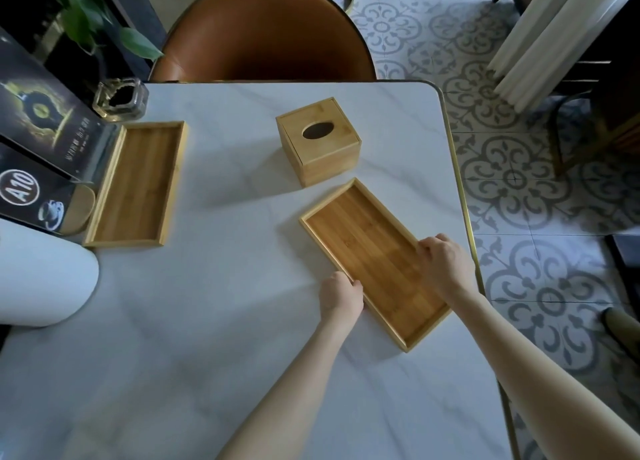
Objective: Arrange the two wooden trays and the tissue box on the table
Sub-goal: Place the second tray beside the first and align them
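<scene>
Trays, wooden, two; tissue box, wooden, one; all on the white tabletop (pixel 214 321).

Item one: left tray (pixel 136 184), at nine o'clock of the tabletop, lying flat, untouched, just beside the dark cards at the left edge.

Item two: tissue box (pixel 318 140), at twelve o'clock, upright, oval slot up, near the skewed tray's far corner.

Item three: right tray (pixel 375 262), at four o'clock, skewed, near the tabletop's right edge. Your left hand (pixel 341 295) has its grip clenched on the tray's left long rim; your right hand (pixel 443 263) has its grip pressed over the right long rim.

Handling, as a judgement: keep both grips level, turn the tray square to the tabletop edge, and draw it clear of the right edge.
</scene>
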`<action>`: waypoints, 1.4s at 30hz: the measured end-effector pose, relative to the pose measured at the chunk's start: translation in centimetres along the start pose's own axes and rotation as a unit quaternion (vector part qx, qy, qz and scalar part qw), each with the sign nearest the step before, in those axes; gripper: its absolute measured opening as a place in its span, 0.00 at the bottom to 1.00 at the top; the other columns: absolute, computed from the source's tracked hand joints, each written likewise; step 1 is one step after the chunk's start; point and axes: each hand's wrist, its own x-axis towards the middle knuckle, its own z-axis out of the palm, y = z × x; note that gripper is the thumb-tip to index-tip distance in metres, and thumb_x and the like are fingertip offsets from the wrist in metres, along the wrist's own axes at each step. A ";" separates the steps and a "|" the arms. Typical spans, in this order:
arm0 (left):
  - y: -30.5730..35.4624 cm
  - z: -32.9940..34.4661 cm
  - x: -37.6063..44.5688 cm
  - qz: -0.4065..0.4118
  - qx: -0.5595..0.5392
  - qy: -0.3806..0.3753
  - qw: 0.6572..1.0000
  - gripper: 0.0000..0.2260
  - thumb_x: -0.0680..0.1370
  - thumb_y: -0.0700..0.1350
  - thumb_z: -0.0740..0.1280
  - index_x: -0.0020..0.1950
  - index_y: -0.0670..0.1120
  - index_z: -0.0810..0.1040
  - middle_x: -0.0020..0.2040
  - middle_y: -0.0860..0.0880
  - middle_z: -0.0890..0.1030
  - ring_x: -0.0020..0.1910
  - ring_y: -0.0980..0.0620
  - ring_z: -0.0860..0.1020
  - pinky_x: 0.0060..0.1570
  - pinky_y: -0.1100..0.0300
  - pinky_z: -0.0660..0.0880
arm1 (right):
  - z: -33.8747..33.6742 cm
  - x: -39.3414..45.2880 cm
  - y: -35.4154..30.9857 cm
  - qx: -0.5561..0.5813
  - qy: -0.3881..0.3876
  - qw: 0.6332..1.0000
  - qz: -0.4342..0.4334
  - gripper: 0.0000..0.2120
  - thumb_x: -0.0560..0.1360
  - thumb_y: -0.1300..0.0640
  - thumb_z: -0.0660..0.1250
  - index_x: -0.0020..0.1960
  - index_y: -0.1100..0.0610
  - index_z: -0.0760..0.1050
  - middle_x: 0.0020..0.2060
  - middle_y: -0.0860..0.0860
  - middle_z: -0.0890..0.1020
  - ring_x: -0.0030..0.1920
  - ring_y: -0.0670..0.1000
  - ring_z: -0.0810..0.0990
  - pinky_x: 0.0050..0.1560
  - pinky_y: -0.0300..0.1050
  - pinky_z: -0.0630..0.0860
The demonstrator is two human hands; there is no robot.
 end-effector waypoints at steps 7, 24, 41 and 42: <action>-2.1 -3.5 -1.0 0.047 0.104 0.037 0.993 0.13 0.78 0.44 0.60 0.49 0.34 0.76 0.48 0.35 0.83 0.48 0.38 0.81 0.49 0.49 0.79 | -0.1 -2.4 -2.8 0.041 0.022 0.999 -0.001 0.10 0.77 0.60 0.63 0.48 0.61 0.83 0.43 0.57 0.82 0.40 0.57 0.80 0.37 0.43 0.69; -5.4 -22.8 0.3 0.136 0.133 0.158 0.969 0.10 0.77 0.43 0.63 0.45 0.36 0.79 0.42 0.39 0.85 0.40 0.45 0.84 0.43 0.52 0.83 | 1.5 -2.6 -20.5 0.110 0.006 0.993 -0.048 0.09 0.74 0.60 0.65 0.44 0.59 0.83 0.41 0.57 0.82 0.40 0.59 0.79 0.41 0.50 0.75; -3.4 -31.5 13.9 0.146 0.176 0.153 0.961 0.09 0.75 0.44 0.67 0.42 0.38 0.81 0.38 0.43 0.83 0.39 0.47 0.83 0.42 0.59 0.81 | 8.7 4.0 -30.4 0.116 0.047 0.987 0.103 0.11 0.76 0.58 0.62 0.44 0.58 0.84 0.37 0.53 0.79 0.35 0.52 0.72 0.30 0.37 0.62; -3.4 -31.4 14.5 0.142 0.177 0.151 0.962 0.09 0.75 0.44 0.67 0.42 0.38 0.81 0.39 0.42 0.83 0.39 0.47 0.83 0.42 0.59 0.80 | 9.1 4.2 -30.4 0.116 0.043 0.986 0.109 0.12 0.76 0.58 0.62 0.45 0.58 0.84 0.37 0.53 0.78 0.35 0.52 0.72 0.30 0.36 0.62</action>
